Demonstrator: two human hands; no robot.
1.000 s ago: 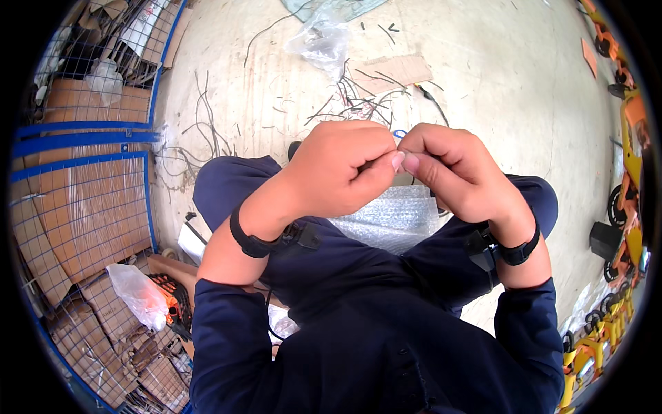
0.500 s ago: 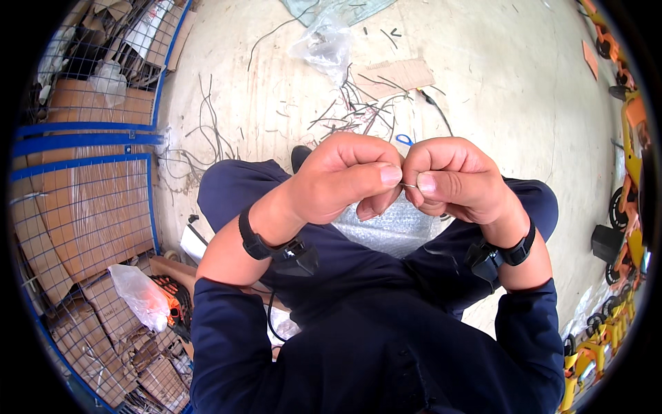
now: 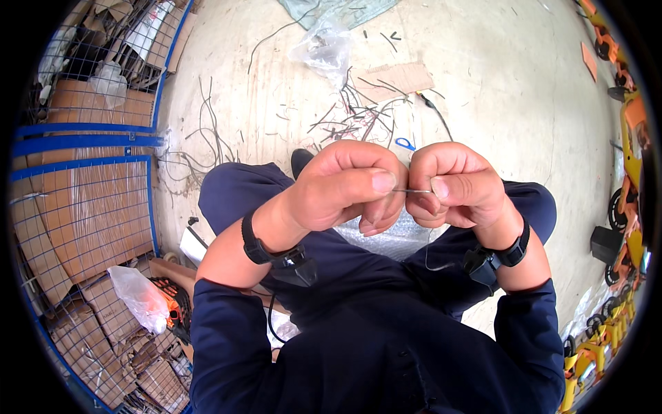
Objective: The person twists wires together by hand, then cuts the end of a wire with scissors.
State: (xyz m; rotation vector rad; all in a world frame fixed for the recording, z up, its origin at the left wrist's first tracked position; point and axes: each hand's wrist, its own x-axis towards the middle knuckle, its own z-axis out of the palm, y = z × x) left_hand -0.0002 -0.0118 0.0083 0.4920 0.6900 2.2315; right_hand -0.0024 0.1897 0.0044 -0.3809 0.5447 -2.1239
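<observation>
A thin grey wire (image 3: 413, 191) stretches across the small gap between my two hands. My left hand (image 3: 348, 186) pinches one end of it between thumb and forefinger, the other fingers curled. My right hand (image 3: 460, 185) is closed as well, thumb pressed against the forefinger on the wire's other side. From below my right hand a fine strand loops down over my right thigh; whether it is the same wire, I cannot tell. Under the hands, between my legs, lies a sheet of bubble wrap (image 3: 389, 243).
Beyond my hands, blue scissor-like handles (image 3: 405, 143) and scattered cable scraps (image 3: 358, 119) lie on the floor near a cardboard piece (image 3: 407, 77) and a clear plastic bag (image 3: 324, 52). Blue mesh cages (image 3: 155, 200) of cardboard stand left; yellow-orange wheeled items (image 3: 631, 138) line the right.
Both hands have come slightly lower and moved a little apart, so more of the wire shows between them. The hanging strand below my right hand is now plainer.
</observation>
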